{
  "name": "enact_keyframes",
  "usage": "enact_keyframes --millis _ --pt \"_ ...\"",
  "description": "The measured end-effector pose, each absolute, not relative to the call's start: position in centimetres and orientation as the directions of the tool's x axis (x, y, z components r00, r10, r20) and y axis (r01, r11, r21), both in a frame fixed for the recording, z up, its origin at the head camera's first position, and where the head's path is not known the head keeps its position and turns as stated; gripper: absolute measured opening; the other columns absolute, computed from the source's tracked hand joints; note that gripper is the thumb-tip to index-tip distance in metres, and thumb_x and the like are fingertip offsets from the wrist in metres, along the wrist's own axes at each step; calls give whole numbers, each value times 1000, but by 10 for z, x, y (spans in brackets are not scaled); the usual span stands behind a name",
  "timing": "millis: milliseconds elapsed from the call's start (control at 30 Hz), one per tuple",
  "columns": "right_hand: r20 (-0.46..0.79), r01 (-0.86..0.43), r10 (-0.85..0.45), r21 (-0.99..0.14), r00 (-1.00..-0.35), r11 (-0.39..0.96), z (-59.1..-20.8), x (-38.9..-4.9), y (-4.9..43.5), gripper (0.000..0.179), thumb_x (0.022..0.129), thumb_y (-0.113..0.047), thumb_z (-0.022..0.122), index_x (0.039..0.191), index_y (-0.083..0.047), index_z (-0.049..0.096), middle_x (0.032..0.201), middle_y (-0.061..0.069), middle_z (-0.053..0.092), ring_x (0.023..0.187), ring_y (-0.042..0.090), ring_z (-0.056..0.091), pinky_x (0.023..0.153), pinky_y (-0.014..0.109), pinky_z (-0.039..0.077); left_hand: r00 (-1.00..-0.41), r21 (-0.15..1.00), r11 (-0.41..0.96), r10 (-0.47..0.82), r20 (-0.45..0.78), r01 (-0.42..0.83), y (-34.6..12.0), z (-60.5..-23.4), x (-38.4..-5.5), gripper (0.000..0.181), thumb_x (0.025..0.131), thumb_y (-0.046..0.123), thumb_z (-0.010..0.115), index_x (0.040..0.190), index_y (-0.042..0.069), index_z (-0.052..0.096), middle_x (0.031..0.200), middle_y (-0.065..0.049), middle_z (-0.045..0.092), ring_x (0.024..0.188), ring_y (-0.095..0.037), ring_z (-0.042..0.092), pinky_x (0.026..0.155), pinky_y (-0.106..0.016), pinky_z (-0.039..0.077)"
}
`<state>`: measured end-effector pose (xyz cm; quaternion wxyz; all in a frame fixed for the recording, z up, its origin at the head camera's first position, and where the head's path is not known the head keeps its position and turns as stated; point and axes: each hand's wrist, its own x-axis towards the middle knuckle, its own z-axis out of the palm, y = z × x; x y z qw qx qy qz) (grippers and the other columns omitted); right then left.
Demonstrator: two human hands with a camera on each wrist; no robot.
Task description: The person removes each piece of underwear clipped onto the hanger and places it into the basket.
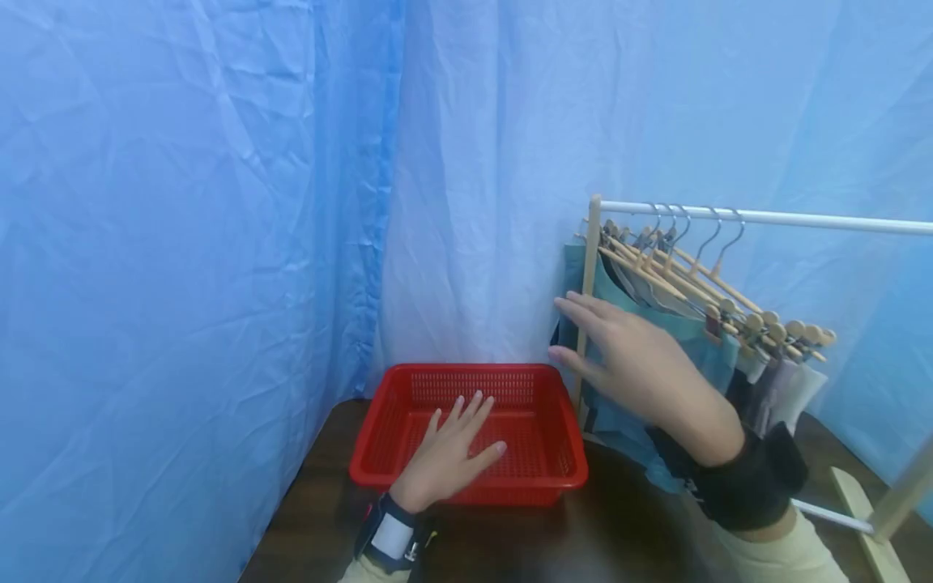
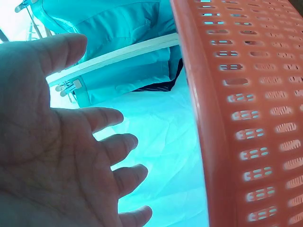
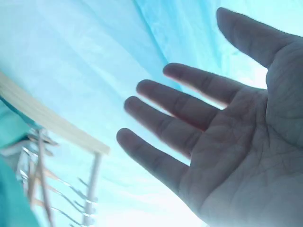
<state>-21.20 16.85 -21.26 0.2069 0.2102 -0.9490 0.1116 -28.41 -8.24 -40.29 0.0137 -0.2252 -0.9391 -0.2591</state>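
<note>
My left hand [image 1: 446,457] is over the front left part of a red plastic basket [image 1: 466,495], fingers spread and nothing held. In the left wrist view its palm faces the camera beside the basket's slotted wall [image 2: 258,137]. My right hand [image 1: 634,356], blurred in the head view, is raised in front of the left post of a clothes rack [image 1: 592,275]. Its fingers are straight and hold nothing, as the right wrist view also shows. Behind that hand hang teal trousers [image 1: 685,328] and other garments on wooden clip hangers [image 1: 656,275].
The basket stands on a dark brown table [image 1: 612,526]. The rack's white rail [image 1: 824,219] runs to the right, and its wooden foot [image 1: 867,518] rests at the table's right. A blue curtain [image 1: 219,202] surrounds the left and back.
</note>
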Motion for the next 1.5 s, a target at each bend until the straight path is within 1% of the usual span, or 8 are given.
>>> enact_keyframes --millis 433,500,633,767,933,1200,1367,1500 --pt "455 -261 -106 -293 -884 920 -164 -240 186 61 99 -35 66 148 -2 50 137 29 60 117 48 59 88 62 51 -903 480 769 406 144 422 -83 -399 -281 81 96 61 55 163 33 18 170 8 17 160 -31 13 127 -62 9" --pt "458 -240 -71 -322 -886 916 -160 -247 189 56 99 -32 66 143 0 55 124 29 66 103 45 62 77 55 52 -902 476 771 407 145 424 -83 -398 -281 82 96 61 55 163 33 18 170 8 17 160 -31 14 127 -62 9" --pt "458 -186 10 -382 -889 905 -154 -259 192 28 98 -25 66 105 1 70 73 15 58 67 30 53 56 39 41 -901 471 771 408 149 428 -84 -398 -281 83 95 62 55 163 32 19 171 7 17 160 -31 15 127 -62 10" --pt "425 -102 100 -428 -900 898 -148 -266 195 35 96 -22 67 69 -3 55 56 0 33 52 19 36 50 32 30 -898 476 765 411 155 433 -84 -397 -280 83 95 62 55 163 32 20 170 7 18 159 -30 15 126 -63 10" --pt "380 -32 139 -410 -914 911 -146 -272 200 45 95 -25 68 60 -9 44 52 -3 28 48 15 31 48 31 28 -896 479 762 416 156 437 -85 -397 -279 81 96 60 56 163 32 19 170 6 18 160 -31 14 127 -62 9" --pt "336 87 211 -350 -918 933 -151 -285 205 22 94 -19 61 85 1 61 69 13 51 68 33 51 56 40 42 -899 470 770 413 149 431 -86 -398 -279 83 95 63 55 163 32 20 170 7 18 159 -31 14 127 -61 10" --pt "320 133 237 -314 -918 940 -157 -294 206 39 106 -30 43 88 0 60 82 20 56 78 39 55 67 49 47 -900 477 768 412 142 427 -87 -399 -281 82 95 63 55 163 32 21 170 6 19 159 -31 15 127 -61 11" --pt "292 164 255 -303 -922 939 -160 -300 208 40 106 -30 44 91 3 62 89 24 58 84 41 57 74 53 49 -898 485 762 414 147 430 -88 -399 -281 83 95 62 56 163 30 22 170 4 22 159 -33 17 127 -62 12"
